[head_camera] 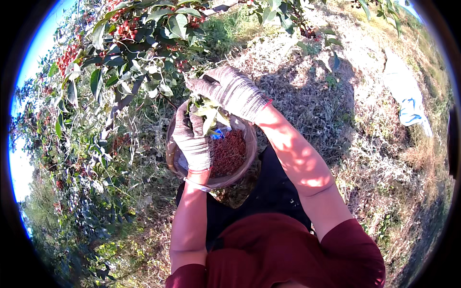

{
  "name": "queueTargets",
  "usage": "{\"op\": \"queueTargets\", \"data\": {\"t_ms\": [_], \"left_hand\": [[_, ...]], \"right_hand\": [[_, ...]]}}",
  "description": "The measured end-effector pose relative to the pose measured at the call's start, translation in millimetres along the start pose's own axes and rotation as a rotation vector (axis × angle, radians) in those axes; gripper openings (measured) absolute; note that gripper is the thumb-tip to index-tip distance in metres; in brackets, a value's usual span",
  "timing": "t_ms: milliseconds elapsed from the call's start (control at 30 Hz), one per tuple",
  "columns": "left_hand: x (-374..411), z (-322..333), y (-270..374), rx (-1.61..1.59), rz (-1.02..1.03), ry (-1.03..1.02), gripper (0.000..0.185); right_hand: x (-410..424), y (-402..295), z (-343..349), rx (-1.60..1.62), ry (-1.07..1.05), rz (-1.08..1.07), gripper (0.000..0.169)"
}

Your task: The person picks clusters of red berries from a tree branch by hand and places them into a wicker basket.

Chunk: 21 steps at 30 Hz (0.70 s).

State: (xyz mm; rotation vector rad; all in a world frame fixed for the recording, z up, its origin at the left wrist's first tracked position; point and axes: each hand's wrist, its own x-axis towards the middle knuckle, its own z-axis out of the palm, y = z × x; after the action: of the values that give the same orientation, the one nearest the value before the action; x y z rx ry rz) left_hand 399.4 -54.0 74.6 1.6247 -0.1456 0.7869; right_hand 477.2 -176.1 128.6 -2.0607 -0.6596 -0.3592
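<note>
My left hand, in a striped knit glove, has its fingers curled at a leafy twig of a shrub that bears red berries. My right hand, gloved alike, reaches over the same twig from the right, thumb and fingers closed at its leaves. What lies between the right fingertips is hidden. Below both hands is a round basket lined with clear plastic. A heap of small red berries, like Sichuan peppercorns, fills part of it. Beside the heap, partly covered by the leaves, lies a blue and white item.
Branches with dark green leaves and red berry clusters hang at the upper left. A thin bare stem rises left of the basket. Dry cut weeds cover the ground. A white sack lies at the far right.
</note>
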Motion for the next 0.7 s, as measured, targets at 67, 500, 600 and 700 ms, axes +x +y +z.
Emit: {"op": "queueTargets", "data": {"t_ms": [67,500,600,700], "left_hand": [[-1.3,-1.5,-9.7,0.037,0.074,-0.012,0.034],[10.1,-26.2,-4.3,-0.098,-0.158,0.047,0.039],[32.1,-38.9,-18.4,-0.261,-0.359,0.214,0.026],[46.4,-27.6,2.4,-0.444,-0.456,0.078,0.026]], "right_hand": [[-0.5,-30.4,-13.9,-0.005,-0.152,0.087,0.045],[-8.2,-23.9,-18.3,-0.428,-0.077,-0.184,0.036],[-11.7,-31.1,-13.7,-0.451,-0.092,-0.17,0.029],[-20.7,-29.8,9.7,-0.474,0.113,-0.267,0.023]]}}
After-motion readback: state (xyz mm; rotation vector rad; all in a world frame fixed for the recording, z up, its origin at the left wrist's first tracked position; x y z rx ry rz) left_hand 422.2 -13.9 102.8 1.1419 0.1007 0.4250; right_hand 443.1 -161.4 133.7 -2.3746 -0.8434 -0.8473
